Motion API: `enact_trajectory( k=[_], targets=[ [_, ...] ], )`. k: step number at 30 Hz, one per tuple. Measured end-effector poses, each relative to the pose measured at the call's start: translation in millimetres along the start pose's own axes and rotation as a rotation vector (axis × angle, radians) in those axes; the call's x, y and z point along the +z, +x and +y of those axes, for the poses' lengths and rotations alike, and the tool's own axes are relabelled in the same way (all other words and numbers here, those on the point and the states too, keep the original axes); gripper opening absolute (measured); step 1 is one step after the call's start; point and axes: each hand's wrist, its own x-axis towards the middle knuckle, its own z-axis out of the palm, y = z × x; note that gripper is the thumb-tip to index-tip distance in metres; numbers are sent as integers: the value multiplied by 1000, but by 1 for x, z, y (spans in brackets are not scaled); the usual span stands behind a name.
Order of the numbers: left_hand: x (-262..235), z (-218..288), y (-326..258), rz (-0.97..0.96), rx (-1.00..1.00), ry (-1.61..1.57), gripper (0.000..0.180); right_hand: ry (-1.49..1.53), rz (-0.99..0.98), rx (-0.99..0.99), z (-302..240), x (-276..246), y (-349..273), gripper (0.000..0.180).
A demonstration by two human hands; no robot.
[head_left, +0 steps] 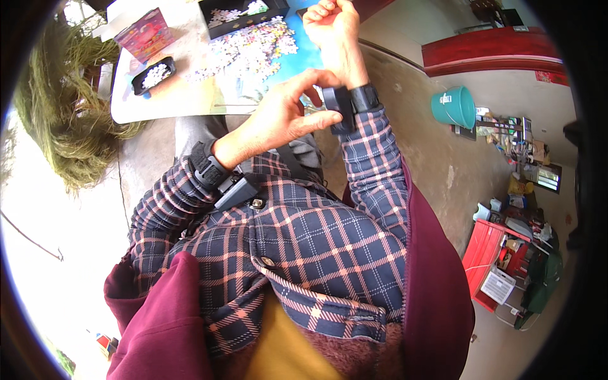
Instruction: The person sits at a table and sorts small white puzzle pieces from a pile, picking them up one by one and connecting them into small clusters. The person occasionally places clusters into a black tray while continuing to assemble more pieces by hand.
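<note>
My left hand (278,115) reaches across to my right wrist. Its thumb and fingers close around the black box-shaped device (338,109) strapped there. My right hand (334,28) is raised near the table's right end, palm up, fingers curled in with nothing seen in them. A similar black device (237,191) sits at my left wrist on a strap. Beyond my hands, many loose jigsaw puzzle pieces (253,54) are spread over the table (142,109). A small black tray (166,68) of pale pieces and a black open box (244,24) with more pieces stand there too.
A colourful picture box (145,35) stands upright at the table's left. Dry green-brown strands (60,107) hang beside the table. On the right are a teal bucket (453,107), a red crate (484,253) with assorted items, and a red ledge (491,50).
</note>
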Motion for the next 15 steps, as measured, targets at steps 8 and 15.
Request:
enact_trajectory(
  k=[8,15],
  targets=[
    [-39,-14,-29,-107,-176,12,37,-724,-178,0,36,-7,-40,19],
    [-121,-80,-53,891,-734,-777,17,-1854,-216,-334,60,-49,-56,27]
  ],
)
